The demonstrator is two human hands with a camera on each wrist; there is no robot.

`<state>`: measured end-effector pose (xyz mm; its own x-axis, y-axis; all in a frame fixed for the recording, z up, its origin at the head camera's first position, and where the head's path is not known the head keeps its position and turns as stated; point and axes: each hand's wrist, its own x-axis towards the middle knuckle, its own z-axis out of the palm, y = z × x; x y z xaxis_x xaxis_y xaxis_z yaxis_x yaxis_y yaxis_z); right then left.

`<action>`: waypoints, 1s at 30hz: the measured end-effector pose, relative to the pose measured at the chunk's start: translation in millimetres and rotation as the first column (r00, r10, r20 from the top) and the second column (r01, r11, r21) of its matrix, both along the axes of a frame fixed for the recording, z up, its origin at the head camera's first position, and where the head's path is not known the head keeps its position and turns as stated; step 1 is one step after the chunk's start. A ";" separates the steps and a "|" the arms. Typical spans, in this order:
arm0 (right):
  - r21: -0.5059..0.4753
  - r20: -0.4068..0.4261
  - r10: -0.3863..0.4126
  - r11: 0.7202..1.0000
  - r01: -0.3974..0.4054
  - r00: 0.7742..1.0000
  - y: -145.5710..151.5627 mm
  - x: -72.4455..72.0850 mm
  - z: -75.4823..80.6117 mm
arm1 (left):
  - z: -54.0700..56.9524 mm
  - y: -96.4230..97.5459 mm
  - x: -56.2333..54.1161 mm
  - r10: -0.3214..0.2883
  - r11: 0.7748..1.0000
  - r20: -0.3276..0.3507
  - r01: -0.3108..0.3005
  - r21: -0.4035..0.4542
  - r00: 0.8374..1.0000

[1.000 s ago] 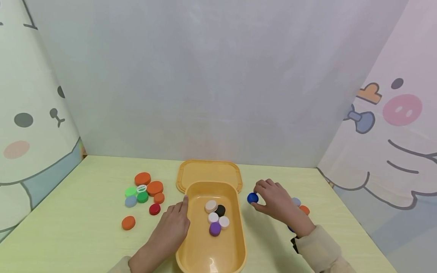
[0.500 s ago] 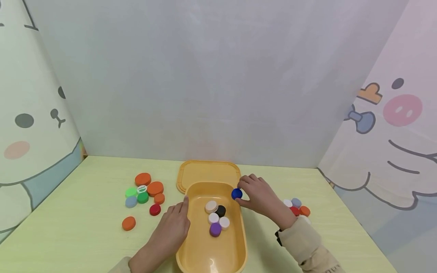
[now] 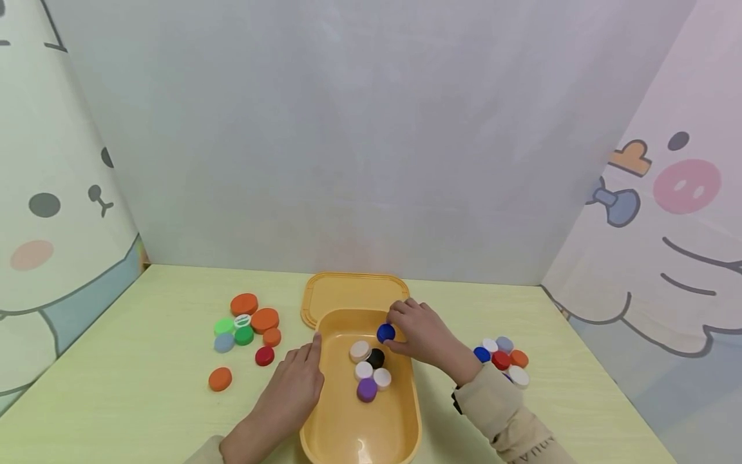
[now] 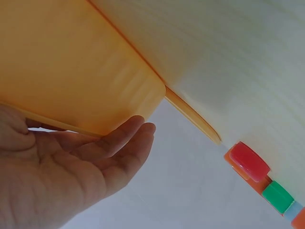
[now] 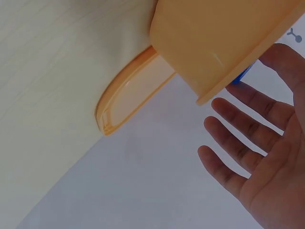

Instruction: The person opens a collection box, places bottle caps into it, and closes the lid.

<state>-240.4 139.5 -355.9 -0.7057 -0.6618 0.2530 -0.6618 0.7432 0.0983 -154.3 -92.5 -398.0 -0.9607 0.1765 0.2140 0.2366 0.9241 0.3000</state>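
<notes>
My right hand (image 3: 426,335) pinches a blue bottle cap (image 3: 386,333) between thumb and forefinger, over the far right part of a yellow plastic box (image 3: 361,430). In the right wrist view, only a sliver of the blue cap shows past the box rim; the other fingers are spread. At the box's left side, my left hand (image 3: 292,385) holds the rim, its fingers against the outer wall in the left wrist view. Inside the box lie a purple cap (image 3: 366,390), a black cap (image 3: 377,358) and several whitish caps (image 3: 363,370).
The yellow lid (image 3: 353,293) lies flat behind the box. Several caps, among them orange ones (image 3: 265,320) and a red one (image 3: 265,356), are scattered on the table (image 3: 145,386) at left. Another cluster with a red cap (image 3: 501,360) lies at right.
My right hand has carried the blue cap leftward, from beside the box to over its inside. The right cluster of caps has come into fuller view. The left hand stays at the rim.
</notes>
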 end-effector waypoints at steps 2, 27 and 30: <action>0.002 0.019 -0.005 1.000 0.005 1.000 -1.2 -1.0 -1.9 | -0.1 0.2 0.3 -0.001 1.000 -0.005 0.001 -0.002 1.000; 0.028 0.110 0.030 0.999 -0.033 0.993 -8.0 -13.9 -23.0 | -0.9 -0.9 0.2 -0.022 1.000 -0.063 0.020 -0.024 0.998; 0.031 0.124 0.019 0.999 -0.023 0.992 -10.0 -14.3 -23.7 | 0.2 -0.9 0.6 -0.019 1.000 -0.048 0.018 -0.025 0.999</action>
<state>-254.8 129.6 -379.6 -0.7162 -0.6831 0.1429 -0.6856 0.7269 0.0390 -153.7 -93.3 -397.8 -0.9460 0.1996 0.2553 0.2671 0.9264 0.2653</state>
